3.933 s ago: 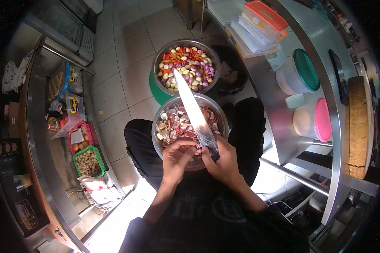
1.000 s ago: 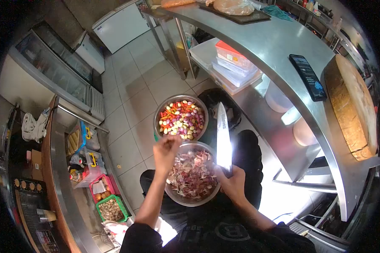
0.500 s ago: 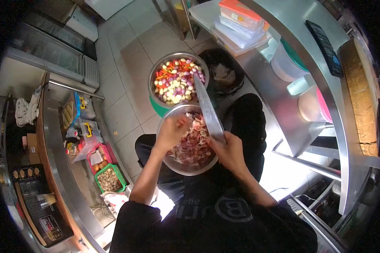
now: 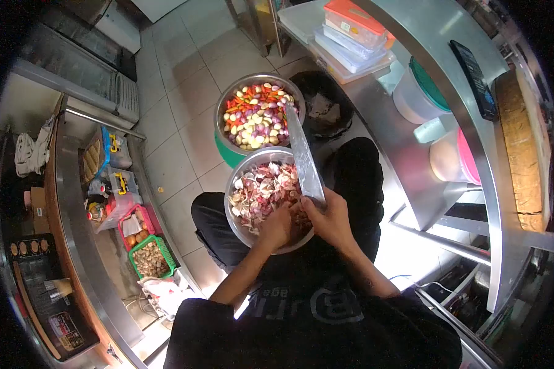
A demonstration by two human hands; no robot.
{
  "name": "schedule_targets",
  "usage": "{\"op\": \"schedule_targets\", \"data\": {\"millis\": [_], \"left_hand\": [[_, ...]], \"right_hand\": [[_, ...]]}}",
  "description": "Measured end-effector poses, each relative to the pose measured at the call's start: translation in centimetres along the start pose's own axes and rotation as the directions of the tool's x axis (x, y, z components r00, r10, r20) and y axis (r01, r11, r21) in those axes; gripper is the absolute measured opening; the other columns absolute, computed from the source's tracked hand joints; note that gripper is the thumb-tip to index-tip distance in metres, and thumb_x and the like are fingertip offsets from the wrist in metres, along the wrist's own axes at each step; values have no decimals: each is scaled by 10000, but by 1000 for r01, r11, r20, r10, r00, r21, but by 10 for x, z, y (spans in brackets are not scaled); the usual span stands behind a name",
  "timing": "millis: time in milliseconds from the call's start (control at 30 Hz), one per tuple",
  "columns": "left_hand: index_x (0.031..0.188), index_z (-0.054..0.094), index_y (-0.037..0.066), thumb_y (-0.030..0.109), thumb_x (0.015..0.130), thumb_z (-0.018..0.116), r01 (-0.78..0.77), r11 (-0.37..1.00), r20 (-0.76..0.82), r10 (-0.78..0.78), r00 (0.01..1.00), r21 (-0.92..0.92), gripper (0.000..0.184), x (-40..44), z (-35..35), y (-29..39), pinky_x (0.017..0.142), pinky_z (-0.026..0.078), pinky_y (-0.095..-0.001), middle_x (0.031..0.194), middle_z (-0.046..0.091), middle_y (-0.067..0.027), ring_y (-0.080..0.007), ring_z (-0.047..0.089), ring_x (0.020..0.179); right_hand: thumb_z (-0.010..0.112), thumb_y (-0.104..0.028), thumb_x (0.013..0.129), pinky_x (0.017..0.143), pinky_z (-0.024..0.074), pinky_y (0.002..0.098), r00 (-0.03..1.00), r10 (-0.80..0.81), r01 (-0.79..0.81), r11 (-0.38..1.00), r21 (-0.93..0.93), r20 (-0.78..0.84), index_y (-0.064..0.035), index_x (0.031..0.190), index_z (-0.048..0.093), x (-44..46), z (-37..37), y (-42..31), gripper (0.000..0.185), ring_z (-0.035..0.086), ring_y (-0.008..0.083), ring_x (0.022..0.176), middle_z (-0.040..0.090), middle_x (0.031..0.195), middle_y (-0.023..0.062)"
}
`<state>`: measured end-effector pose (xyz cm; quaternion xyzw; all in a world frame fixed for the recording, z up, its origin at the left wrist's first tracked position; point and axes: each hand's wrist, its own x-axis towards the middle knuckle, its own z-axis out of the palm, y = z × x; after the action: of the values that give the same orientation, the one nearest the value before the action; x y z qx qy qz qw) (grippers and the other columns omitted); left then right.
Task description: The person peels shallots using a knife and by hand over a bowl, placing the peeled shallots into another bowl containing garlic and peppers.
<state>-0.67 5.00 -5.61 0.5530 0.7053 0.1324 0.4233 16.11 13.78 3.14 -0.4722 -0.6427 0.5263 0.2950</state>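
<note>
My right hand (image 4: 331,220) is wrapped round the handle end of a large knife (image 4: 304,157), whose wide blade points up and away over the near bowl. My left hand (image 4: 277,229) reaches down into that steel bowl (image 4: 232,212), among reddish and white shallot and garlic skins (image 4: 261,189). Its fingertips are buried or hidden there, so what they hold cannot be seen. Just beyond stands a second steel bowl (image 4: 220,109) with peeled garlic, purple shallots and red and orange chillies (image 4: 258,117). The knife tip overlaps its right side in view.
A black bag (image 4: 326,114) lies right of the far bowl. On the right are a steel counter with a phone (image 4: 474,79), a thick wooden block (image 4: 520,150), and lidded tubs (image 4: 420,92) beneath. Left, a low shelf holds a green basket (image 4: 169,261) and a pink basket (image 4: 124,237).
My left hand has gone from over the far bowl's near edge down into the near bowl. The knife, still in my right hand, has tilted leftward. The camera view has shifted.
</note>
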Motion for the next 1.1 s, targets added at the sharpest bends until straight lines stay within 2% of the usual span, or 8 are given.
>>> {"op": "schedule_targets", "data": {"millis": [100, 233, 267, 867, 900, 933, 1033, 1100], "left_hand": [[1390, 576, 31, 207, 996, 664, 155, 988, 142, -155, 978, 6, 440, 5, 5, -2, 992, 523, -526, 1353, 610, -295, -447, 626, 1240], [1430, 601, 101, 179, 1051, 577, 104, 987, 108, -90, 990, -123, 388, -23, -20, 40, 1004, 534, -441, 1258, 718, -142, -305, 704, 1115], [1434, 601, 115, 189, 1052, 572, 68, 988, 89, -56, 994, -138, 390, -25, -19, 34, 1003, 537, -452, 1246, 727, -148, -330, 714, 1098], [1578, 451, 167, 425, 1063, 568, 69, 987, 134, -50, 990, -142, 588, -20, -7, -15, 1013, 545, -507, 1407, 656, -229, -413, 693, 1192], [1586, 442, 169, 438, 1063, 568, 61, 990, 139, -43, 989, -128, 601, -15, -4, -20, 1014, 545, -510, 1417, 651, -233, -416, 692, 1199], [1594, 434, 171, 451, 1064, 568, 66, 990, 139, -49, 989, -124, 615, -11, 3, -27, 1015, 546, -512, 1427, 647, -238, -420, 690, 1205], [1444, 625, 60, 467, 1059, 616, -63, 861, -29, 57, 998, -505, 560, -8, -3, -35, 1073, 509, -460, 1387, 679, -181, -359, 656, 1236], [1429, 623, 21, 451, 1036, 684, 115, 719, 21, -138, 990, -685, 586, -9, -16, -33, 1065, 517, -428, 1350, 696, -136, -303, 657, 1209]], "right_hand": [[761, -259, 930, 743, 593, 453, 1000, 3, -3, 998, 68, -2, 25, 1082, 739, -3, 5, 32, 323, 769, 373, 805, 762, 891, 237], [756, -318, 941, 769, 601, 492, 1000, -13, 13, 1000, -18, -13, 28, 1036, 751, -7, 4, 42, 358, 767, 401, 836, 764, 901, 243], [753, -192, 955, 779, 608, 374, 1000, 13, -12, 997, -76, 19, 47, 1139, 740, -7, 3, 44, 302, 763, 198, 868, 799, 960, 159], [766, -239, 945, 777, 596, 387, 997, 12, -12, 1000, 8, 75, 37, 1161, 735, -6, 5, 62, 352, 749, 204, 844, 775, 920, 175], [734, -276, 955, 811, 600, 455, 996, -27, 34, 996, -80, 84, -1, 1191, 734, -7, -4, 41, 362, 781, 354, 916, 776, 991, 232], [753, -187, 928, 751, 585, 379, 999, -6, 8, 998, -70, 31, 13, 1085, 735, -5, -1, 38, 256, 718, 153, 839, 768, 890, 115], [692, -131, 950, 666, 539, 322, 998, -60, 60, 998, 2, 35, 19, 1081, 723, -6, -4, 33, 202, 646, 108, 741, 715, 830, 35], [687, -130, 973, 598, 510, 297, 999, -7, 5, 999, 43, 49, 28, 1084, 715, -7, -4, 22, 196, 615, 86, 663, 701, 812, 31]]}}
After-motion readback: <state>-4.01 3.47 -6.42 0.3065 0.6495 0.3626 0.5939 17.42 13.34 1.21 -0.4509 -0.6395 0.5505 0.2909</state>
